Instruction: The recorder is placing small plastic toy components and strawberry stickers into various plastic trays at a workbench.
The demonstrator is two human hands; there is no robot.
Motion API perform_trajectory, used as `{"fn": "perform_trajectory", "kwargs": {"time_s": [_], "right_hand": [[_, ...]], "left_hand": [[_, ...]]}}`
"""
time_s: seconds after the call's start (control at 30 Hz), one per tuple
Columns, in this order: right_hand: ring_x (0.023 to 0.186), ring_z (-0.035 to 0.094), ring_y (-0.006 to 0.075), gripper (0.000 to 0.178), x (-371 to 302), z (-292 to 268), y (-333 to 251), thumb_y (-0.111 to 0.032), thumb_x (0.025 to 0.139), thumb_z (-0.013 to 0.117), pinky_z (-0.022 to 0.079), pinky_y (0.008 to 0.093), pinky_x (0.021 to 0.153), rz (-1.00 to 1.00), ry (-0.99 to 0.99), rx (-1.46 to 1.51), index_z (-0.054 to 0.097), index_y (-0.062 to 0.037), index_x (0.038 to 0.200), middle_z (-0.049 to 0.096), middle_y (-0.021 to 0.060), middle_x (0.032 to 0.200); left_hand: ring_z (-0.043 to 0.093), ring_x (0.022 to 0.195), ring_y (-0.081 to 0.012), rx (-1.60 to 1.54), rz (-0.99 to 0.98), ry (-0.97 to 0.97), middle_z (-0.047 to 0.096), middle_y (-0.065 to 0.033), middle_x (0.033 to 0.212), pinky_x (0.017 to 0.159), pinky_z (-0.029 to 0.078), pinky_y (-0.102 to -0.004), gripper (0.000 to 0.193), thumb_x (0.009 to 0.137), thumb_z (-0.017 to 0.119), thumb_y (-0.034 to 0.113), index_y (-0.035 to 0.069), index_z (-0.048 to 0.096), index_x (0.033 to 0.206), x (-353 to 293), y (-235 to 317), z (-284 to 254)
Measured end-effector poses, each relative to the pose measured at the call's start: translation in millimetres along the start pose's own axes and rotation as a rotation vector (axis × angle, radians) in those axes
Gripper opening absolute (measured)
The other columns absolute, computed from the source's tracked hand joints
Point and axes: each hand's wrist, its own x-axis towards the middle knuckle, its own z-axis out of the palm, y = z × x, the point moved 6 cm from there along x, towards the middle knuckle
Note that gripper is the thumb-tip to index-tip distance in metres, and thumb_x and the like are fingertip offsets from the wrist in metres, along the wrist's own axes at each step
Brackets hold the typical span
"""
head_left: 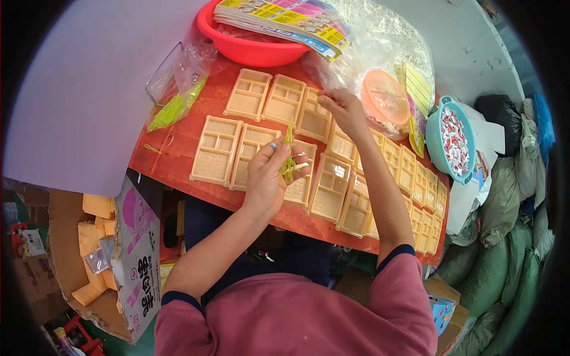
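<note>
Shallow beige compartment trays (215, 155) lie in two rows along the red table. My left hand (265, 181) is closed around a small bunch of thin yellow-green plastic strips (289, 161), held above the near row. A blue band circles one of its fingers. Over the far row, my right hand (345, 111) has thumb and fingers pinched together at the upper edge of the third beige tray (313, 123) from the left. Whatever may be between those fingertips is too small to make out.
A clear bag of yellow-green strips (181, 107) lies at the table's left. Behind the trays stand a red basin (243, 52) with printed sheets (285, 26) and a pink basket (383, 95). A teal basket (435, 139) of small packets is at right; a carton (133, 261) sits lower left.
</note>
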Motion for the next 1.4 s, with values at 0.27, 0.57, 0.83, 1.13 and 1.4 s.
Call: {"fn": "perform_trajectory", "kwargs": {"time_s": [0.27,0.57,0.83,1.13,1.4], "right_hand": [[0.083,0.059,0.0109,0.024,-69,-4,-38,-0.022,0.087,0.061,0.046,0.0258,0.075,0.209,-0.281,0.607,0.065,-0.0016,0.097,0.066,0.0048,0.092],[0.066,0.060,0.0134,0.016,-46,-75,36,-0.016,0.088,0.057,0.048,0.0268,0.060,-0.021,0.224,-0.076,0.062,-0.0048,0.098,0.066,0.0072,0.082],[0.072,0.061,0.0280,0.019,-19,-33,39,-0.025,0.086,0.055,0.048,0.0386,0.064,-0.247,-0.092,-0.891,0.065,-0.0141,0.098,0.064,0.0097,0.077],[0.076,0.062,0.0261,0.018,-45,-88,43,-0.023,0.084,0.056,0.048,0.0385,0.065,-0.034,0.034,-0.764,0.067,-0.0155,0.095,0.066,0.0086,0.081],[0.076,0.062,0.0270,0.017,-70,-84,64,-0.022,0.081,0.059,0.048,0.0383,0.063,-0.146,-0.058,-0.920,0.067,-0.0134,0.093,0.066,0.0095,0.084]], "left_hand": [[0.062,0.075,-0.0129,0.170,-0.102,-0.055,0.063,-0.0067,0.088,0.062,0.056,-0.0273,0.017,0.091,0.054,0.016,0.003,0.057,0.103,4,-37,30],[0.063,0.075,-0.0154,0.078,-0.198,-0.053,0.062,-0.0086,0.091,0.061,0.057,-0.0282,0.018,0.091,0.054,0.014,0.004,0.052,0.106,11,-69,47],[0.064,0.075,-0.0177,0.045,-0.259,-0.017,0.062,-0.0098,0.093,0.062,0.057,-0.0286,0.018,0.091,0.053,0.013,0.005,0.051,0.107,7,-73,37],[0.064,0.078,-0.0172,0.016,-0.260,-0.076,0.062,-0.0087,0.092,0.065,0.057,-0.0290,0.017,0.091,0.053,0.014,0.005,0.053,0.105,4,-79,42],[0.062,0.083,-0.0157,-0.023,-0.278,-0.091,0.061,-0.0078,0.095,0.072,0.055,-0.0299,0.019,0.093,0.051,0.017,0.004,0.055,0.106,2,-94,60]]}}
